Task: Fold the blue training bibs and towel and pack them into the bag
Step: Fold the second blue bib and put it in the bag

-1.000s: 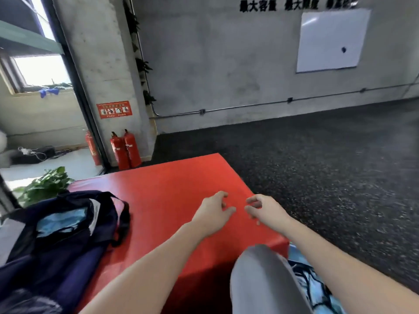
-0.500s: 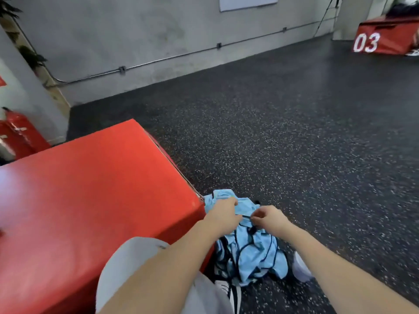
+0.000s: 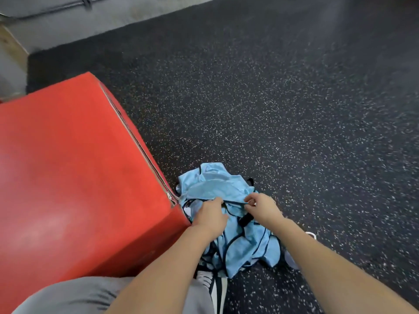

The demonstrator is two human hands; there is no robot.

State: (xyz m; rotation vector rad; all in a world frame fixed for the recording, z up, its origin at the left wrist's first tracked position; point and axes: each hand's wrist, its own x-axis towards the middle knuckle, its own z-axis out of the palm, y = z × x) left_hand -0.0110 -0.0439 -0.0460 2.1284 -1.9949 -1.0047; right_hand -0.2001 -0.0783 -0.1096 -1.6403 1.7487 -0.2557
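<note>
Both hands have dropped from the red box to the bibs; left hand and right hand apparently pinch one dark edge, starting the sorting.

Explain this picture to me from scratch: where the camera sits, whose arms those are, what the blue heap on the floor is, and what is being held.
There is no machine here. The camera is worn on a person's head and looks forward and down, so the two bare arms coming in from the bottom are the wearer's own. A crumpled pile of light blue training bibs with dark trim lies on the dark speckled floor, right beside the corner of a big red padded box. The left hand and the right hand each pinch the same dark edge strip of one bib, stretched between them over the pile. The grey shape at the bottom is the person's knee, and a shoe shows below the pile. No bag is in view.
</note>
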